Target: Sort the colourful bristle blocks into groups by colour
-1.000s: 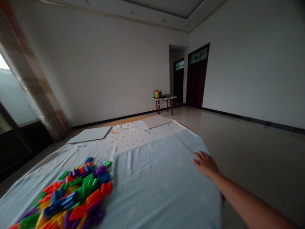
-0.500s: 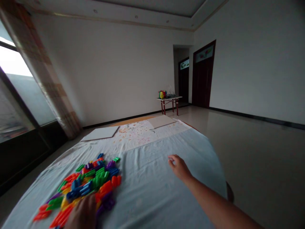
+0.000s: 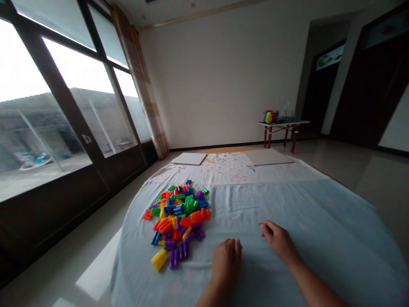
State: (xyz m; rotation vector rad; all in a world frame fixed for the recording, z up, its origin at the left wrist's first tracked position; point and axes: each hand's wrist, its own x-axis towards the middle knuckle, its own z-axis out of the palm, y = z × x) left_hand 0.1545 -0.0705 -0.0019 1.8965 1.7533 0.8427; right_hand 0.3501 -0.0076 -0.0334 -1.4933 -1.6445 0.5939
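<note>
Multicoloured plastic blocks are piled left of centre in the lower frame, on the cloth-covered counter. The left hand is positioned at bottom centre, the right hand right of it. Both hands' fingers are curled; whether they grasp anything cannot be determined.

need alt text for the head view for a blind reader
A bare left hand and right hand, both curled, are over a pale blue cloth, right of a heap of multicoloured plastic pieces. Two flat boards lie farther back; tall windows stand at left.
</note>
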